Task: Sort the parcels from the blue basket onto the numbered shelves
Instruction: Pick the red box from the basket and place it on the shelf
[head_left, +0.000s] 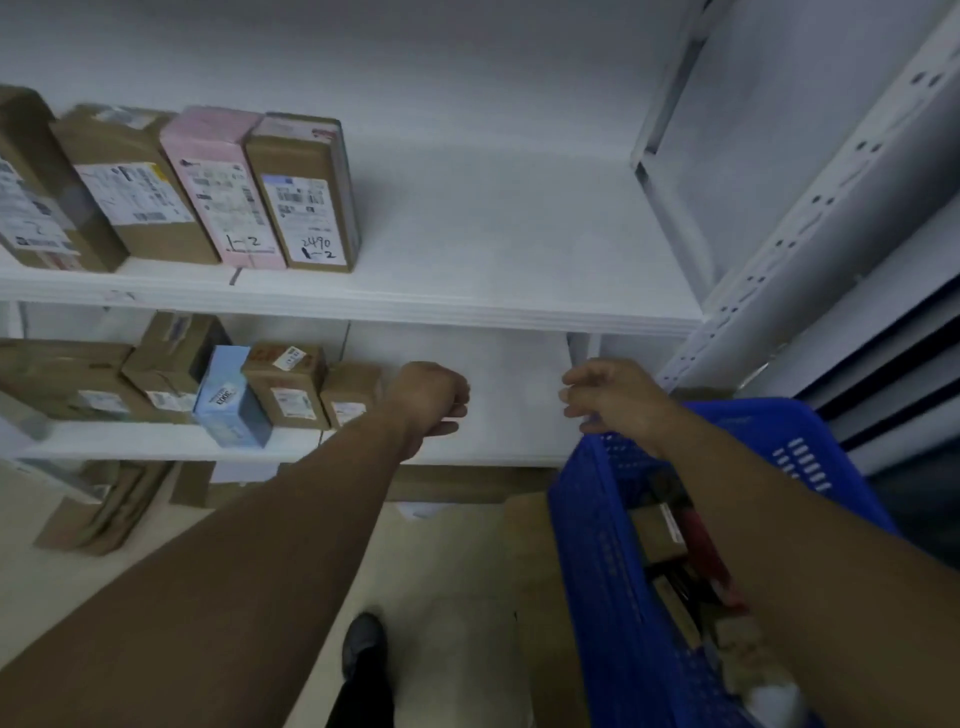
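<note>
The blue basket (597, 561) stands at the lower right with several brown parcels (670, 540) inside. My right hand (613, 400) is above the basket's far rim, fingers loosely curled, holding nothing that I can see. My left hand (428, 402) reaches toward the middle shelf (498, 415), its fingers curled under and hidden; no parcel shows in it. It is just right of a small brown box (349, 395). On the upper shelf (467, 306) stand a pink parcel (221, 192) marked 1-2 and a brown parcel (306, 197) marked 2490 1-2.
More brown boxes and a light blue box (228, 400) fill the left of the middle shelf. Flat cardboard (98, 509) lies on the floor below. A white perforated upright (810, 208) rises at the right. My shoe (363, 639) is on the floor.
</note>
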